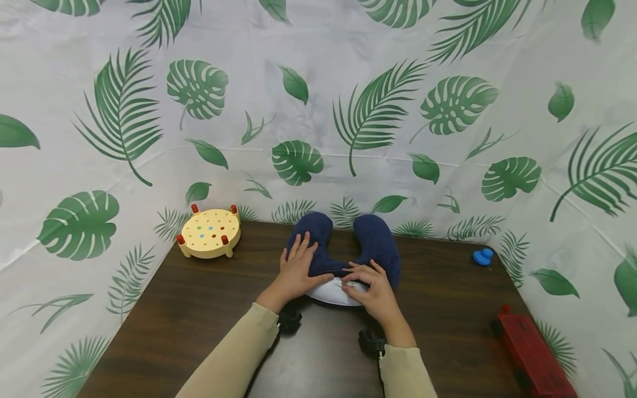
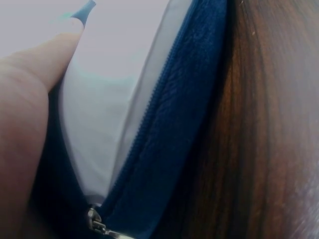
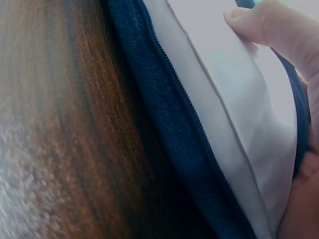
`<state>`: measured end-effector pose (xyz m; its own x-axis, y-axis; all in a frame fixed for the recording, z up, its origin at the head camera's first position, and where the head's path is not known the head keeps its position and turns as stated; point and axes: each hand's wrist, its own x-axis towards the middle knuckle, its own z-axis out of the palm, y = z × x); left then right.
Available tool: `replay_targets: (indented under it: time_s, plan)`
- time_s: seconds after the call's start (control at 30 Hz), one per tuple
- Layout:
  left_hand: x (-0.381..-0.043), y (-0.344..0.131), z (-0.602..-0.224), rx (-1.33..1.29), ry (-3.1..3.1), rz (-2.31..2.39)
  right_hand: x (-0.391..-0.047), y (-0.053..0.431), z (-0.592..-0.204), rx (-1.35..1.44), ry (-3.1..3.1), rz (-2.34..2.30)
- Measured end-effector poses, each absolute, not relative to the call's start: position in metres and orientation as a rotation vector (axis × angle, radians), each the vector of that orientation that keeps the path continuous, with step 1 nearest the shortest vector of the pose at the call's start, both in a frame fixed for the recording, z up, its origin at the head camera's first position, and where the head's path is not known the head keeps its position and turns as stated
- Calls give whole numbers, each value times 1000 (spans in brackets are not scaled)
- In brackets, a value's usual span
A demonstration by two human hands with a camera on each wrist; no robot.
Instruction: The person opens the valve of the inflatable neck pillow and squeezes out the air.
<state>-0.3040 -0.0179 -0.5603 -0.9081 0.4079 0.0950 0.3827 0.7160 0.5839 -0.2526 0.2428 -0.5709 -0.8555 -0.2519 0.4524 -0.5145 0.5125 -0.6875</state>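
Note:
A navy U-shaped neck pillow [image 1: 380,243] lies on the table, its curved end toward me. Along that end the zipper [image 2: 149,109] is undone, and white inner lining [image 1: 325,293] shows through the gap. The metal zipper pull [image 2: 95,219] sits at one end of the opening. My left hand [image 1: 297,272] rests on the pillow's left side, fingers spread, thumb along the opening's upper edge. With bent fingers my right hand [image 1: 373,290] pinches the pillow at the opening. Its thumb [image 3: 249,22] lies against the white lining [image 3: 234,84]; its fingertips are partly hidden.
At the table's back left stands a yellow round pegboard [image 1: 209,229] with red-tipped legs. A blue knobbed piece [image 1: 483,256] lies at the back right, and a red toy truck [image 1: 534,354] by the right edge. A leaf-print curtain [image 1: 308,110] hangs behind the table.

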Motion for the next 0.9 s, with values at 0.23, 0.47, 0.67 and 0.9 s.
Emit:
replay_targets:
  time_s: [0.23,0.47,0.67,0.9]
  plan:
    - [-304,-19,-561,669,2875,974,-252,242,-571,642,-2454,1272]
    - [-304,-18,-561,653,2872,954,-253,243,-573,641,-2451,1284]
    - [-305,-17,-560,631,2863,946,-254,245,-571,672,-2449,1350]
    - [-305,-17,-559,632,2862,936,-254,243,-571,642,-2448,1311]
